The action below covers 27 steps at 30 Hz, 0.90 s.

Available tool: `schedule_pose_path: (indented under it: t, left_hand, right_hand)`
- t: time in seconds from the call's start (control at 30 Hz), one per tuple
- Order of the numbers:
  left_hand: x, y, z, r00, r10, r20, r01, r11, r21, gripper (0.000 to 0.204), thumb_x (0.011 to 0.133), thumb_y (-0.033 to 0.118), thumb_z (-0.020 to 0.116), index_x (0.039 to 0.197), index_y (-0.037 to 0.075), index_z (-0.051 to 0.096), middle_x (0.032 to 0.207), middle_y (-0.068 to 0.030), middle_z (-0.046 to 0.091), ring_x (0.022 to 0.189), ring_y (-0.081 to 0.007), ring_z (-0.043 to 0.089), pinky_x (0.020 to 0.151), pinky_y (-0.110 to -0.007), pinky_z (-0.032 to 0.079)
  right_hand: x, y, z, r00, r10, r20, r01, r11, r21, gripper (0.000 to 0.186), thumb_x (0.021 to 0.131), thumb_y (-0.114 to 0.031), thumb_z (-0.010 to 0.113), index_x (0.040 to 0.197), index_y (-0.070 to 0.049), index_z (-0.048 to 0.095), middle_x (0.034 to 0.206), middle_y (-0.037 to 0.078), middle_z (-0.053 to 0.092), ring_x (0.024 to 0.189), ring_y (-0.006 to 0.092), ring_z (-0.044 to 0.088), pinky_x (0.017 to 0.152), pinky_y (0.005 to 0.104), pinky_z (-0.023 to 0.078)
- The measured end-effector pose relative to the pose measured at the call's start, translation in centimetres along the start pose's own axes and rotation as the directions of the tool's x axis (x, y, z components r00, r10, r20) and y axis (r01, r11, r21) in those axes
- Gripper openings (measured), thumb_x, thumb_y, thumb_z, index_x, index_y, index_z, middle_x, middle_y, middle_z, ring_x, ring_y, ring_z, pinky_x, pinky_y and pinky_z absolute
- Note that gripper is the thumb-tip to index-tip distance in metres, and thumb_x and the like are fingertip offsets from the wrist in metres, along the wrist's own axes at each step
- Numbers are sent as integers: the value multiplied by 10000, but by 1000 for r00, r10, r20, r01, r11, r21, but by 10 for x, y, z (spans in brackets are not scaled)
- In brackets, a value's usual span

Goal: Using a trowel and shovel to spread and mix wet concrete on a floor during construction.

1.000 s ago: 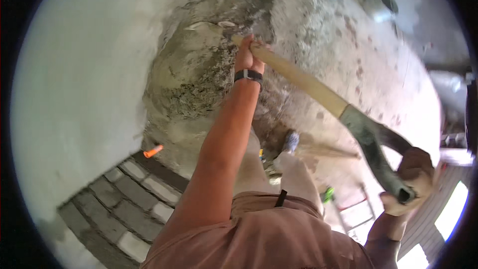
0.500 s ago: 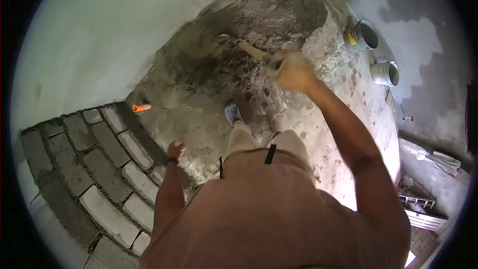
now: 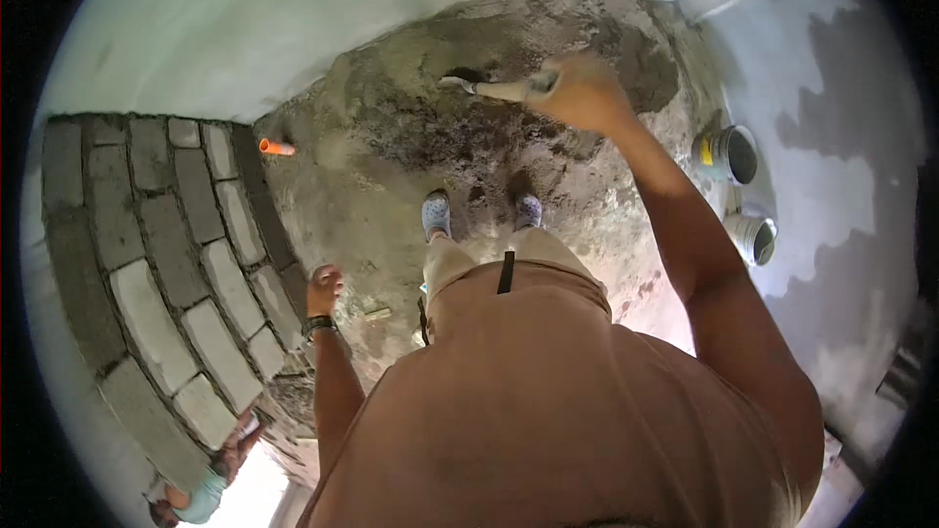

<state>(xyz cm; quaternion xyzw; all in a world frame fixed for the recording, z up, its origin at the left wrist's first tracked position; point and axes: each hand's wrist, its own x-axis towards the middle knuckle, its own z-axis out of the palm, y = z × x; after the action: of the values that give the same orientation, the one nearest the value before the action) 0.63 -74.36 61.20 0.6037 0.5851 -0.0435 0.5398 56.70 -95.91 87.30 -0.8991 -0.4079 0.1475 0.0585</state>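
My right hand (image 3: 577, 93) is closed around the grip of a shovel (image 3: 504, 91), held out in front of me. The shovel has a pale wooden shaft, and its metal end touches the heap of grey-brown mortar or wet sand (image 3: 421, 127) on the floor. Little of the blade shows. My left hand (image 3: 325, 290) hangs low by my left side, fingers loosely curled with nothing visible in them. A dark band circles that wrist. Nearest to it is the block wall (image 3: 230, 284) on the left, without contact that I can see.
An orange pipe end (image 3: 277, 147) sticks up by the wall's corner. Two buckets (image 3: 724, 154) (image 3: 751, 238) stand along the plastered right wall (image 3: 822, 166). At the lower left another person (image 3: 201, 499) reaches toward the blocks, beside a bright opening. My shoes (image 3: 436, 213) stand at the heap's edge.
My view has turned and shifted, and both shoes now show. The shovel's shaft lies more level, still in my right hand. Another person has come into view at the lower left.
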Motion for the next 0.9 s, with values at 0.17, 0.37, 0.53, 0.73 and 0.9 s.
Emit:
schedule_pose_path:
  t: [0.17, 0.37, 0.53, 0.73, 0.9]
  left_hand:
    - [-87, -34, 91, 995, 103, 11, -103, 994, 22, 408, 934, 313, 680, 1195, 5, 622, 1010, -128, 723, 850, -185, 711, 696, -309, 550]
    - [-189, -147, 140, 975, -207, -77, 184, 955, -234, 398, 930, 386, 683, 1197, 95, 637, 964, -76, 724, 832, -180, 705, 578, -283, 512]
    - [-250, -188, 172, 865, -481, -141, 353, 784, -511, 398, 935, 395, 664, 1252, 160, 616, 1110, -123, 714, 883, -265, 710, 696, -412, 575]
    - [-303, -260, 189, 870, -477, -125, 353, 779, -518, 421, 936, 411, 652, 1274, 164, 603, 1138, -126, 707, 942, -282, 706, 751, -443, 575]
    - [-297, -260, 199, 898, -401, -180, 211, 752, -625, 400, 934, 400, 634, 1217, 118, 615, 1095, -106, 720, 912, -253, 709, 738, -408, 564]
  right_hand:
    - [-119, 17, 57, 821, -446, 356, 453, 889, 68, 319, 848, -345, 651, 947, -44, 614, 805, 141, 677, 717, 308, 693, 698, 446, 581]
    - [-140, 49, -114, 758, -534, 374, 564, 825, 35, 265, 810, -357, 730, 880, -108, 669, 734, 93, 674, 682, 271, 696, 661, 431, 565]
    - [-53, 88, -50, 778, -592, -211, 584, 805, -106, 318, 804, -403, 760, 1015, -164, 752, 676, 15, 677, 602, 175, 639, 603, 324, 512]
    - [-155, -16, 25, 826, -456, 331, 484, 875, -5, 479, 853, -365, 672, 1246, -93, 644, 842, 155, 716, 738, 271, 707, 688, 408, 573]
    - [-277, 4, 56, 758, -443, 479, 494, 869, 22, 386, 773, -378, 720, 1019, -85, 670, 867, 177, 698, 821, 364, 694, 760, 441, 569]
